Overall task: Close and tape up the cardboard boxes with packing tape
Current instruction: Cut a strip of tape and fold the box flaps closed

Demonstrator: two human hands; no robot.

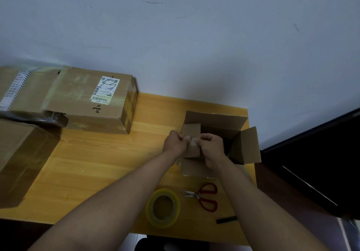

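- Head view: small open box (218,143) at the right of the wooden counter (97,163), flaps up.
- Left hand (176,143) and right hand (211,149) both clenched in a pinching grip on a pale scrap at the near left flap (191,133); probably old tape, hard to tell.
- Tape roll (163,207) and red scissors (206,196) nearer, on the counter.
- Larger boxes (93,98) far left.
- Likely light, thin cardboard; flaps bend easily, best held at free edges.

Red scissors (207,196), black marker (226,219) on table (93,165).
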